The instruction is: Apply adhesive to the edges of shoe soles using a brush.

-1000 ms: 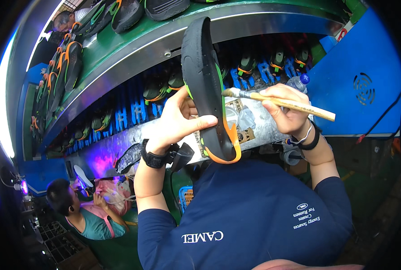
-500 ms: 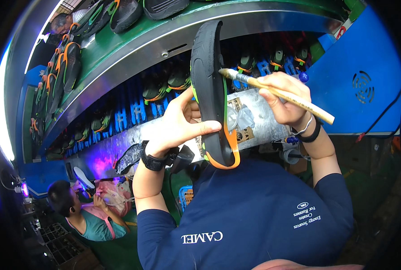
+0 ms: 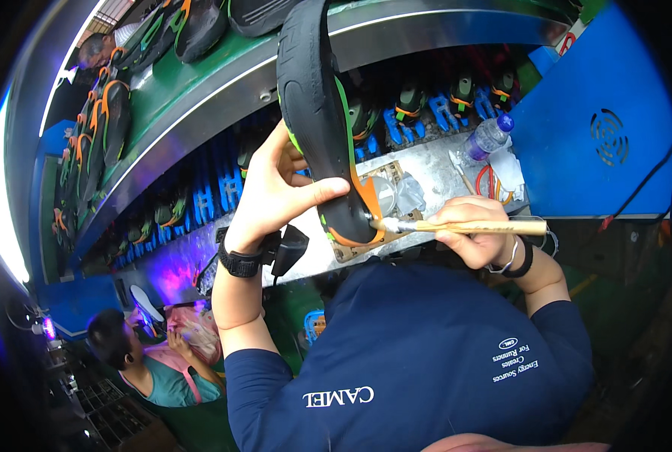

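My left hand (image 3: 287,184) grips a black shoe sole (image 3: 313,113) with green and orange edging, its thumb lying across the inner face. The sole stands tilted up, its orange-trimmed end toward me and its other end away over the metal ledge. In my right hand (image 3: 475,230) is a paintbrush (image 3: 494,226) with a pale wooden handle, held level. Its bristles touch the sole's edge near the orange-trimmed end. Below the sole, a clear round container (image 3: 383,194) rests on the metal work surface.
A green conveyor (image 3: 149,98) with a metal rim carries several soles. Beneath it, blue racks (image 3: 227,184) hold more shoe parts. A capped plastic bottle (image 3: 490,135) stands by a blue cabinet (image 3: 592,113) at right. Another person (image 3: 159,361) sits at lower left.
The brush has moved down along the sole from its middle to the orange-trimmed end, and its handle has levelled. My left hand has shifted the sole slightly left and away.
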A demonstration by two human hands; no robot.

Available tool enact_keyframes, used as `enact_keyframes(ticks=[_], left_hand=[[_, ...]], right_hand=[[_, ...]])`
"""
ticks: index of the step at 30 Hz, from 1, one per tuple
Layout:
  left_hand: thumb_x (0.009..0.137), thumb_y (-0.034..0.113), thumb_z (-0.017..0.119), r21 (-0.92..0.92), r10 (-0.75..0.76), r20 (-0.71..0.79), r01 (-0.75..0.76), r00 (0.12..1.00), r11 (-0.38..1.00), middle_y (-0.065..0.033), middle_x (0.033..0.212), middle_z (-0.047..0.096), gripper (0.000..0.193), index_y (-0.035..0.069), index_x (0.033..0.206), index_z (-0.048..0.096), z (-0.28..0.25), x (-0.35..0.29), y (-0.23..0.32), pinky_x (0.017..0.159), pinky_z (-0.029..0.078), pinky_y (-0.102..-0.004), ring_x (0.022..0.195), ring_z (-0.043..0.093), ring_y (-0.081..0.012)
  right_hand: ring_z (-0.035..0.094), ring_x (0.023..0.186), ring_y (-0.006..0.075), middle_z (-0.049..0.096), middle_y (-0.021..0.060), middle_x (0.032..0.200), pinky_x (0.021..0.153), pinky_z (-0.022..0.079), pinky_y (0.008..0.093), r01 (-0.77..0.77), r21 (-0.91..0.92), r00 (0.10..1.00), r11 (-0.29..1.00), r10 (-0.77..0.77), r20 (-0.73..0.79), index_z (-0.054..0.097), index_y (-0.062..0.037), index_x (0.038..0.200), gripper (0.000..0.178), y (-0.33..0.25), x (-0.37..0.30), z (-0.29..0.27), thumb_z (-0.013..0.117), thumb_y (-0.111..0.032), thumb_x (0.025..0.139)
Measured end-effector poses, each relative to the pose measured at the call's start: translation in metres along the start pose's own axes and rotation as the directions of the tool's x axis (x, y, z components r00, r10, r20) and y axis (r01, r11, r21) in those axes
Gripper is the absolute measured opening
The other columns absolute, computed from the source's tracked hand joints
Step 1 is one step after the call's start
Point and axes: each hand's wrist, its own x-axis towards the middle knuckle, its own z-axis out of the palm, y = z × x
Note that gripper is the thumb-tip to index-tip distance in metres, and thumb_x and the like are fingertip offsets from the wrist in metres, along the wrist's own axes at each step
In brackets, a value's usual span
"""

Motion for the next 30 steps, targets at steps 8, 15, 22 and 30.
enact_keyframes(ticks=[8, 15, 22, 30], left_hand=[[0.077, 0.033, 0.047, -0.411, -0.117, 0.289, 0.233, 0.950, 0.881, -0.0153, 0.101, 0.054, 0.050, -0.004, 0.110, 0.044, 0.019, 0.093, 0.026, 0.082, 0.041, -0.0326, 0.089, 0.055, -0.0230], [0.082, 0.026, 0.044, -0.363, -0.083, 0.586, 0.353, 0.806, 0.862, -0.0150, 0.101, 0.055, 0.036, -0.001, 0.106, 0.047, 0.105, 0.304, 0.094, 0.079, 0.044, -0.0347, 0.084, 0.057, -0.0246], [0.080, 0.033, 0.049, 0.783, 0.298, -0.147, -0.074, 0.943, 0.618, -0.0205, 0.101, 0.054, 0.042, -0.006, 0.096, 0.053, 0.168, 0.446, 0.075, 0.067, 0.048, -0.0340, 0.083, 0.059, -0.0285], [0.064, 0.056, 0.057, 0.997, 0.564, -0.048, 0.072, 0.824, -0.020, -0.0185, 0.069, 0.060, 0.065, -0.006, 0.086, 0.053, 0.127, 0.264, 0.108, 0.063, 0.048, -0.0334, 0.067, 0.061, -0.0294]], right_hand=[[0.043, 0.053, 0.0088, 0.049, 0.0065, 0.066, 0.042, 0.032, 0.0175, 0.084, 0.445, 0.583, 0.891, 0.319, -0.747, 0.049, 0.0033, 0.094, 0.019, -0.003, -0.060, -0.087, 0.047, -0.012, 0.083], [0.038, 0.049, 0.0055, 0.045, 0.0016, 0.062, 0.040, 0.029, 0.0162, -0.072, 0.333, 0.214, 0.940, 0.340, -0.916, 0.048, 0.0000, 0.095, 0.018, -0.049, -0.166, -0.103, 0.045, -0.014, 0.084], [0.035, 0.046, 0.0044, 0.043, 0.0002, 0.059, 0.040, 0.025, 0.0156, -0.059, 0.315, 0.101, 0.947, 0.320, -0.942, 0.049, -0.0020, 0.091, 0.017, -0.063, -0.200, -0.095, 0.045, -0.017, 0.084], [0.035, 0.047, 0.0063, 0.043, 0.0016, 0.059, 0.042, 0.027, 0.0171, -0.087, 0.466, 0.109, 0.881, 0.473, -0.874, 0.049, -0.0013, 0.090, 0.016, -0.030, -0.184, -0.124, 0.045, -0.015, 0.083]])
